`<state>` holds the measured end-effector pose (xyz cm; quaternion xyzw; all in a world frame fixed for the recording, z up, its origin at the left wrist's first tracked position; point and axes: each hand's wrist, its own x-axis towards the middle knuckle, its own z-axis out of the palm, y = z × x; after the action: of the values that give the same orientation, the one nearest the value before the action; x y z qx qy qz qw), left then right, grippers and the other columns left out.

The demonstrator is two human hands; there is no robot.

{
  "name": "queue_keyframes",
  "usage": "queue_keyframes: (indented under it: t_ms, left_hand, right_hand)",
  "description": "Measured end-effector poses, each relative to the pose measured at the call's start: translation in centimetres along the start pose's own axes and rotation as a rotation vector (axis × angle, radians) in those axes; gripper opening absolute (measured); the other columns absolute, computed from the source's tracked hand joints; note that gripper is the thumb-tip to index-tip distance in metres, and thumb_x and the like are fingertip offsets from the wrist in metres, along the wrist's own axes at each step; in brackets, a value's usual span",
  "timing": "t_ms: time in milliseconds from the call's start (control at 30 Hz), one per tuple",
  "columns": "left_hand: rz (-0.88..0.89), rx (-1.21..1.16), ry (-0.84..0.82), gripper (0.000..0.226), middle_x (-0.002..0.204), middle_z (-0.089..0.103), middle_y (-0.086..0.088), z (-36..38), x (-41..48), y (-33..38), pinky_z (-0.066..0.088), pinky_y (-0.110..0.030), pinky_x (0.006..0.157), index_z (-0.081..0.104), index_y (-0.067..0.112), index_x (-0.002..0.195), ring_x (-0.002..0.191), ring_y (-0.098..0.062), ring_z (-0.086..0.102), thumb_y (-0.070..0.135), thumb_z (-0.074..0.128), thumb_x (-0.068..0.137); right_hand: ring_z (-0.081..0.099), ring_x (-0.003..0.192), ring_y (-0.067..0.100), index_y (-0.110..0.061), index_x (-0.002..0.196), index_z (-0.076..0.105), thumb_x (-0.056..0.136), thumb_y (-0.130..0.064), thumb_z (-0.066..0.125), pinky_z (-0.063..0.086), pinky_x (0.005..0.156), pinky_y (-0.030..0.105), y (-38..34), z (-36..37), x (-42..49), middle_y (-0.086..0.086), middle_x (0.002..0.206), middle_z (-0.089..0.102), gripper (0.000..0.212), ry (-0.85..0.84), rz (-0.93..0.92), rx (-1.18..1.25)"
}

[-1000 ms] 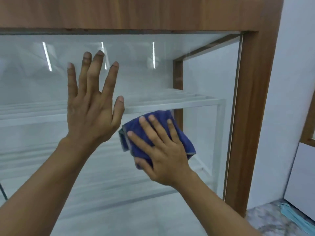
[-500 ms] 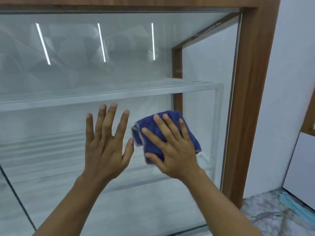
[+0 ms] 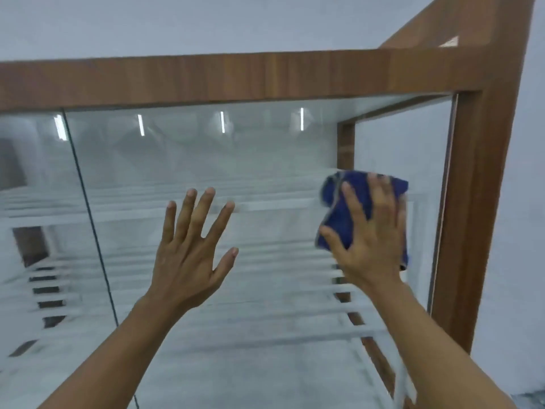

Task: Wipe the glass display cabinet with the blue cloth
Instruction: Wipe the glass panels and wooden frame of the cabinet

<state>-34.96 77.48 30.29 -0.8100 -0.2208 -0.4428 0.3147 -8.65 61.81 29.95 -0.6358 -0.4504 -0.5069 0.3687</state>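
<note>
- Right-hand grip: the right hand [image 3: 372,231] is pressing flat, fingers spread, pinning the blue cloth [image 3: 345,219] against the glass; it is holding the cloth under the palm rather than closing around it.
- Left-hand grip: the left hand [image 3: 188,261] is lying wide and flat with fingers fanned, holding nothing; whether the palm is touching the pane cannot be told.
- Glass display cabinet [image 3: 265,149]: it is filling most of the view, its front pane running from 9 o'clock to 3 o'clock, with a dark vertical seam [image 3: 88,214] crossing at about 9 o'clock.
- Wooden frame [image 3: 224,78]: it is running across at 12 o'clock and dropping down the right side at 3 o'clock.
- White shelves [image 3: 265,290]: they are showing blurred behind the glass, between the two forearms.
- Blue cloth: it is sitting bunched at about 2 o'clock from the picture's centre, near the right-hand post, its edges sticking out above and to the left of the fingers.
- Reflected light strips [image 3: 222,121]: four thin bright bars are showing along the top of the pane at 12 o'clock.
</note>
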Motion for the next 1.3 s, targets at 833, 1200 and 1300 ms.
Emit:
queue_keyframes:
  t_ms: [833,1200,1300]
  left_hand:
    - [-0.074,0.009,0.141,0.073,0.166,0.011,-0.016,-4.0,-3.5,-17.2,0.011,-0.060,0.122,0.021,0.013,0.157,0.154,-0.035,0.007,0.048,0.042,0.096]
    - [-0.066,0.006,0.106,0.078,0.166,0.007,-0.019,-2.7,-7.7,-16.0,0.007,-0.061,0.123,0.018,0.012,0.157,0.154,-0.038,0.006,0.049,0.044,0.094]
    - [-0.095,0.010,0.092,0.078,0.165,0.007,-0.020,-1.8,-10.2,-15.1,0.008,-0.062,0.122,0.020,0.010,0.157,0.154,-0.038,0.006,0.049,0.044,0.093]
  right_hand:
    - [0.016,0.152,0.032,-0.025,0.156,0.029,0.094,-0.049,0.050,0.003,0.125,0.053,-31.6,5.3,10.5,0.010,0.163,0.025,0.070,-0.015,-0.237,0.036]
    - [0.004,0.154,0.037,-0.025,0.158,0.023,0.094,-0.059,0.045,-0.002,0.123,0.058,-26.3,5.4,3.8,0.016,0.166,0.011,0.076,0.017,-0.026,-0.023]
    - [0.006,0.155,0.030,-0.024,0.158,0.024,0.096,-0.052,0.047,-0.001,0.125,0.054,-28.8,6.7,0.7,0.010,0.167,0.012,0.072,-0.113,-0.472,-0.008]
